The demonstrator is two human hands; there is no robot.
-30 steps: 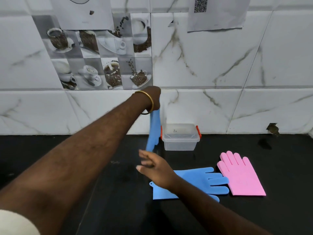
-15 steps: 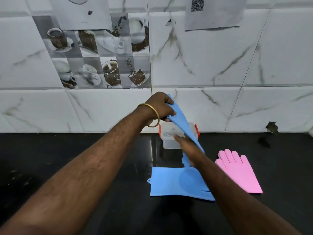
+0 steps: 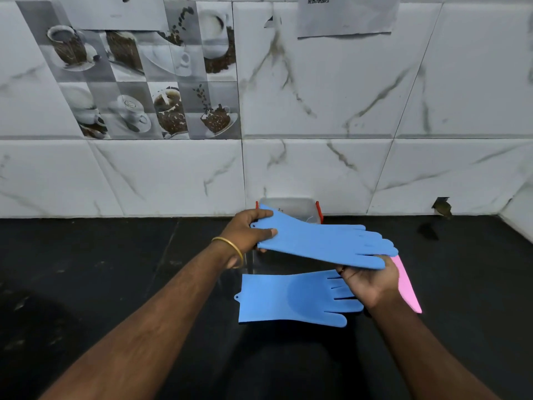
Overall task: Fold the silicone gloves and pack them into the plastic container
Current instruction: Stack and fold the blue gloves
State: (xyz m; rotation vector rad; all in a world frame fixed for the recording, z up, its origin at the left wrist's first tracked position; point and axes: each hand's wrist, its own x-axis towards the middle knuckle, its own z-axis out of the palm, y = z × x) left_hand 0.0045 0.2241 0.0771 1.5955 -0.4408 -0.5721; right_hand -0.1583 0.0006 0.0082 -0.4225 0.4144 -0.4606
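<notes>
One blue glove held stretched between both hands above the counter, ready for folding.

I see my left hand (image 3: 248, 230) pinching the cuff of the raised blue glove (image 3: 320, 243), thumb on top, while my right hand (image 3: 370, 280) cups under its fingertips, fingers curled around them. The glove's long axis runs from 9 o'clock to 3 o'clock, so I judge the fold should bring one end over the other. The plastic container (image 3: 288, 209) sits at 12 o'clock, just behind the cuff and nearer my left hand. A second blue glove (image 3: 288, 298) lies flat below at 6 o'clock; a pink glove (image 3: 408, 287) peeks out at 3 o'clock.
</notes>
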